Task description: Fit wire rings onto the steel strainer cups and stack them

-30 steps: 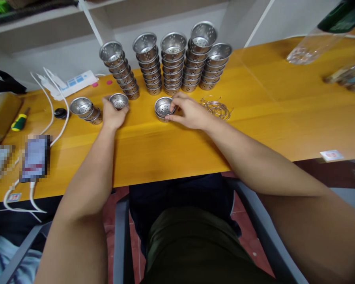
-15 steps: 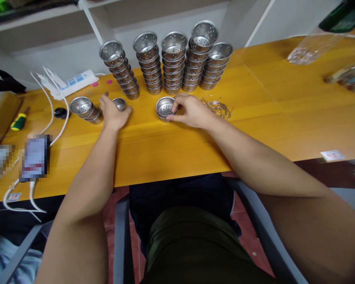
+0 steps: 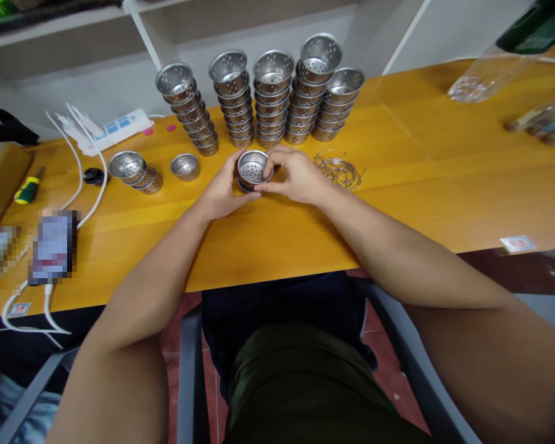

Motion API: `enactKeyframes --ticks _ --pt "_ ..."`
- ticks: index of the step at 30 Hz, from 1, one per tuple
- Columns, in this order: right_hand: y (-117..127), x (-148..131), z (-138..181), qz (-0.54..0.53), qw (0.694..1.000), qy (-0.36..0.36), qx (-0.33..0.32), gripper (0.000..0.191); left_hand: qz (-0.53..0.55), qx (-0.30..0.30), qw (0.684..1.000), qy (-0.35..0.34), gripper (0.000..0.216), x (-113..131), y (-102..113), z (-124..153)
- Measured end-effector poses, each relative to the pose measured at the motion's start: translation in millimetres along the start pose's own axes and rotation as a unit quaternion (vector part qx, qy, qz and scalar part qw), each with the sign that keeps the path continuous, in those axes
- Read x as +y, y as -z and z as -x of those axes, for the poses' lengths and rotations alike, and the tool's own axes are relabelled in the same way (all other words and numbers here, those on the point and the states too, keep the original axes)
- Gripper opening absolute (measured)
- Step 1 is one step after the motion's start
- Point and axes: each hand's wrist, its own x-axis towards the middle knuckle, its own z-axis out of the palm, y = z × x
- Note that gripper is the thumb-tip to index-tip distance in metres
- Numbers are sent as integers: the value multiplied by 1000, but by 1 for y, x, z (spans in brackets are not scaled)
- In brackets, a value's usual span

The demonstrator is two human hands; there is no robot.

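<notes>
A small perforated metal cup [image 3: 252, 166] is in front of me, with a second rim showing beneath it. From its left side, my left hand [image 3: 224, 190] curves around it, thumb at the front and fingers behind. My right hand [image 3: 296, 174] grips the cup's right edge between thumb and fingers. Just right of that hand lies a tangle of thin wire rings [image 3: 340, 171]. A single perforated cup [image 3: 185, 168] stands to the left of my left hand. Farther left, a short nested stack of cups [image 3: 136, 171] leans over.
Tall stacks of perforated cups [image 3: 234, 102] stand along the back. On the left are a power strip [image 3: 120, 129], a screwdriver [image 3: 29, 187], a black round cap [image 3: 93, 176] and a phone [image 3: 53, 246] with white cables. A clear bottle [image 3: 478, 77] lies back right.
My left hand has left the single cup at the left and moved right, onto the cup in my right hand. That cup has shifted slightly left.
</notes>
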Motion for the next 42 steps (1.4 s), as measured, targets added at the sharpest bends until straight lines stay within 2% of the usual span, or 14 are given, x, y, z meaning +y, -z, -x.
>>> enactKeyframes --ticks 4,10,16,20,24,27,31,34,36,38,40,42 --pt "-1 -1 0 -5 1000 8 -16 48 17 -6 1000 16 123 3 -2 -4" --pt "4 3 2 -27 999 13 -30 61 4 6 1000 9 122 8 -1 -3" --pt "1 0 4 -50 998 -4 -36 87 31 21 999 15 121 -2 -1 -5" --pt "1 1 2 -53 998 12 -35 103 21 32 999 17 121 -3 2 -7" --pt "3 4 0 -40 999 2 -25 129 -4 94 994 47 118 -11 6 -8" --pt "-3 6 1 -23 1000 -1 -13 134 -11 150 985 79 116 -20 10 -9" --pt "-18 10 0 -13 1000 -23 -13 124 -16 179 977 113 117 -25 12 -11" --pt "-15 17 -3 5 999 -45 14 113 0 187 977 107 119 -22 12 -11" --pt "0 22 -5 29 997 -57 37 98 14 185 976 110 121 -19 11 -12" --pt "23 29 -6 64 994 -79 49 73 20 180 976 118 123 -15 10 -13" --pt "50 39 -4 110 986 -115 51 46 13 170 978 118 125 -13 10 -14" --pt "72 53 1 163 974 -153 42 31 -2 157 981 111 124 -14 11 -15"
